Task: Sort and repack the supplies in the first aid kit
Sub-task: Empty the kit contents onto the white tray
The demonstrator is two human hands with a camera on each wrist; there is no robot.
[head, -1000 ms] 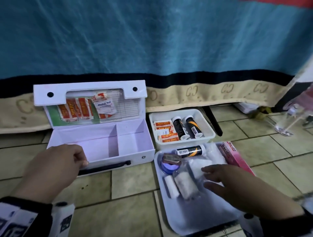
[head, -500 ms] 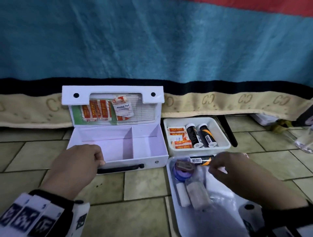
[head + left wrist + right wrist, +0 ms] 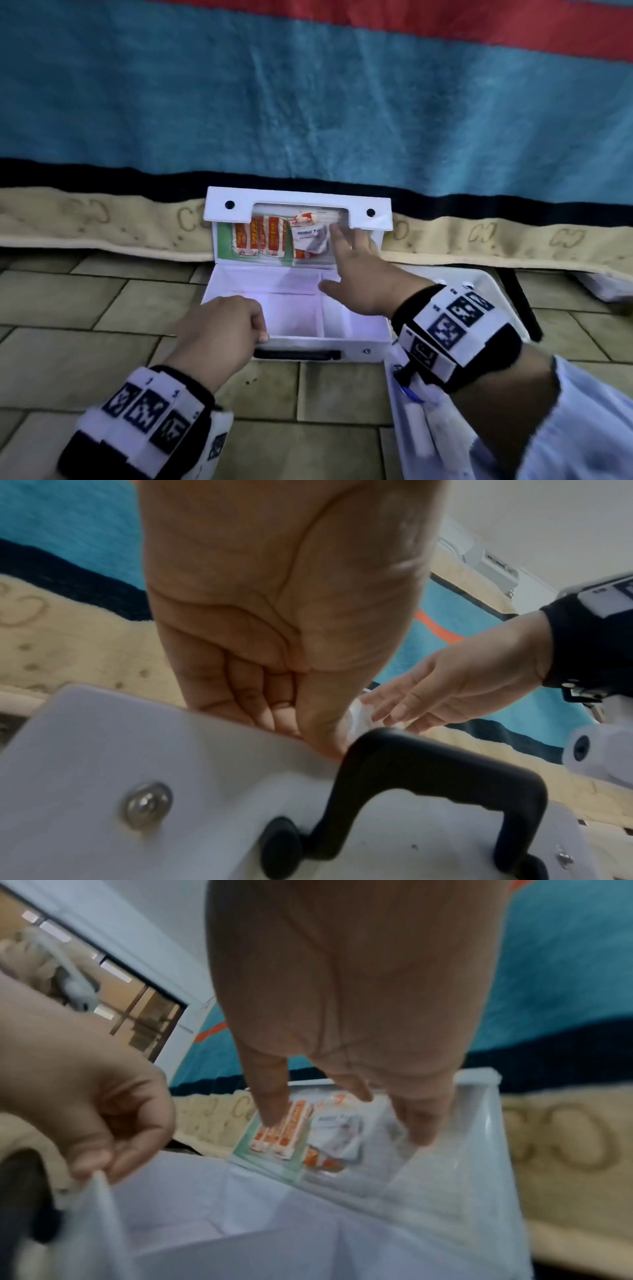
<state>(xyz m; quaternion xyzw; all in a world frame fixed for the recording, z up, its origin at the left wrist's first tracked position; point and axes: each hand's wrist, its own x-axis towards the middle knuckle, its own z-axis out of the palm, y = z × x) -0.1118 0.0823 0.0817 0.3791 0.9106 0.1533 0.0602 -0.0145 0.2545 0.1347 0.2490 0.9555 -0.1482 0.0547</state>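
The white first aid box [image 3: 342, 343] stands open on the tiled floor, both compartments bare, its lid [image 3: 298, 200] upright against the bed. Orange plaster packets [image 3: 260, 236] and an alcohol pad [image 3: 308, 233] sit behind the lid's clear pocket. My left hand [image 3: 253, 329] grips the box's front wall above the black handle [image 3: 296, 354], with fingers inside and thumb outside in the left wrist view [image 3: 308, 731]. My right hand [image 3: 342, 246] reaches over the box, fingers straight and spread, touching the lid pocket [image 3: 342, 1112]. It holds nothing.
A white tray [image 3: 399, 442] with gauze rolls [image 3: 416, 430] lies at the lower right, mostly under my right arm. A small white tub [image 3: 455, 272] sits behind that arm. A blue blanket [image 3: 308, 102] hangs behind the box, and a black bed leg [image 3: 520, 301] stands at the right.
My right hand left the tray and moved up and left to the lid pocket of the box. My left hand stayed on the box's front wall.
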